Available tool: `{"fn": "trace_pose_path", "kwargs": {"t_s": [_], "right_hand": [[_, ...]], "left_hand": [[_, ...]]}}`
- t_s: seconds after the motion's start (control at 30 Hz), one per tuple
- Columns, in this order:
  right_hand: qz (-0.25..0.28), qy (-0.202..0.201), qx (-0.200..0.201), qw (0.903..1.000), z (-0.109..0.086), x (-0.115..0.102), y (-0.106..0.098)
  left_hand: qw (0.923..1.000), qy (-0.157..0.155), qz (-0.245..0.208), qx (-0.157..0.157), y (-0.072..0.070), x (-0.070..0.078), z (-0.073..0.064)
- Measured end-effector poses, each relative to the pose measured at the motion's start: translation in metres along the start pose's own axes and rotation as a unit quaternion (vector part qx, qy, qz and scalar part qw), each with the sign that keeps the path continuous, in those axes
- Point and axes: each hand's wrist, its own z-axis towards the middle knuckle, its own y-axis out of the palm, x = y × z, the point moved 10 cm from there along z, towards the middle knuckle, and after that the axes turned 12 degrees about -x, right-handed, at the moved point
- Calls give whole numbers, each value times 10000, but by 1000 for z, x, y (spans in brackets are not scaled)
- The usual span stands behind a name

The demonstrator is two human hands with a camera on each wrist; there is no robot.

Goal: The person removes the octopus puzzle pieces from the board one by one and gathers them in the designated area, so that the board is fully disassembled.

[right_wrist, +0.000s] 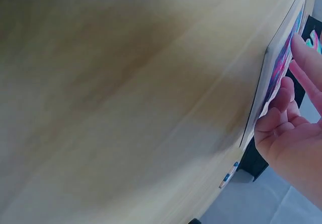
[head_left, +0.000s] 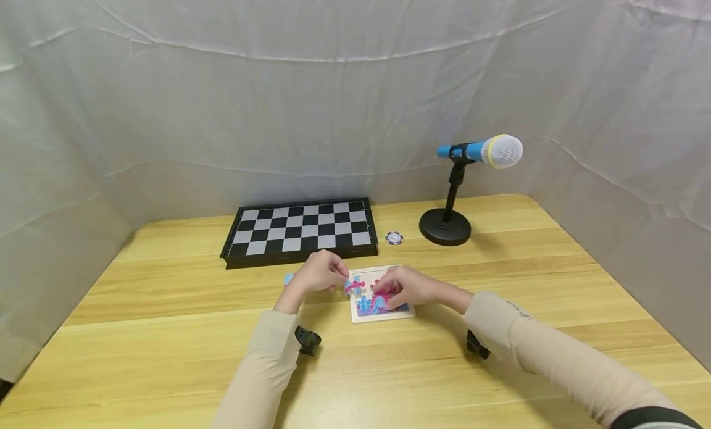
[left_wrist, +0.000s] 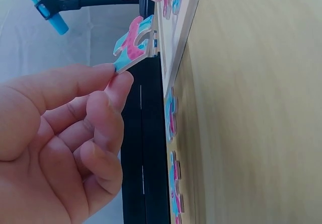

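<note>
Between thumb and index finger, my left hand [head_left: 319, 273] pinches a pink and blue jigsaw piece [left_wrist: 133, 43], which is tilted over the left side of the puzzle tray [head_left: 383, 318]. The tray is pale and partly filled with joined pink, blue and purple pieces [head_left: 372, 305]. My right hand [head_left: 410, 286] rests on the tray's right side, its thumb and index finger spread apart with fingertips at the pieces. The right wrist view shows its other fingers loosely bent at the tray's edge. Loose jigsaw pieces [left_wrist: 171, 114] lie left of the tray, mostly hidden behind my left hand in the head view.
A folding checkered board [head_left: 302, 228] lies behind the tray. To its right is a poker chip [head_left: 394, 238], and farther right stands a blue microphone [head_left: 474, 151] on a black stand [head_left: 445, 227]. Pale cloth [head_left: 278, 108] hangs around the wooden table [head_left: 166, 355].
</note>
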Motion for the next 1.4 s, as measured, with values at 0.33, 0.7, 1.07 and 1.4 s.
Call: {"fn": "trace_pose_path", "kwargs": {"t_s": [0.33,0.7,1.07,1.4], "right_hand": [[-191,382,199,9989,-3,12,-4],[-249,526,179,9981,-3,18,-5],[30,415,20,9991,-3,20,-5],[78,337,69,9994,-3,20,-5]], "left_hand": [[9999,-79,-71,15,-4,-8,-2],[9997,-132,-140,147,-15,-19,-11],[9987,-107,-385,311,-33,-39,-29],[9980,-116,-491,369,-46,-58,-44]]}}
